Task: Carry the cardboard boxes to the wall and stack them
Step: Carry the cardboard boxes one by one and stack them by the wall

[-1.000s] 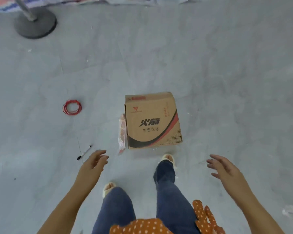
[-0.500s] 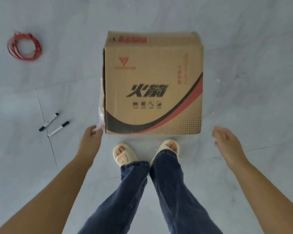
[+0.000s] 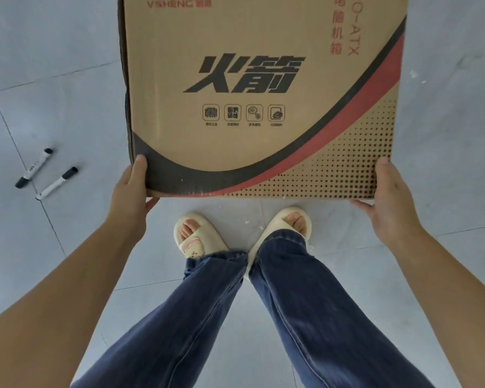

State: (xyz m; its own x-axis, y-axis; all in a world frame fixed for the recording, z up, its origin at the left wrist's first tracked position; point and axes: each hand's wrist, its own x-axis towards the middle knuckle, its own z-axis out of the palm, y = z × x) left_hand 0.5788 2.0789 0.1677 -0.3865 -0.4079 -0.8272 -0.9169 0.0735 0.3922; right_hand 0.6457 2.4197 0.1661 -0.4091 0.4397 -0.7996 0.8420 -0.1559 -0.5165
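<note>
Left hand (image 3: 129,189): grips cardboard box (image 3: 259,96) at its near left corner, thumb on top.
Right hand (image 3: 387,197): grips near right corner.
Box: closed, contents unseen, far end cut off.
Floor (image 3: 67,93): two markers (image 3: 44,172).

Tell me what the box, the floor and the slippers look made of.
Box: corrugated cardboard, matte brown with print; layered edge shows at left. Floor: pale grey tile, slightly glossy, with grout lines. Slippers: cream, probably soft foam or rubber, thick and rounded.
</note>
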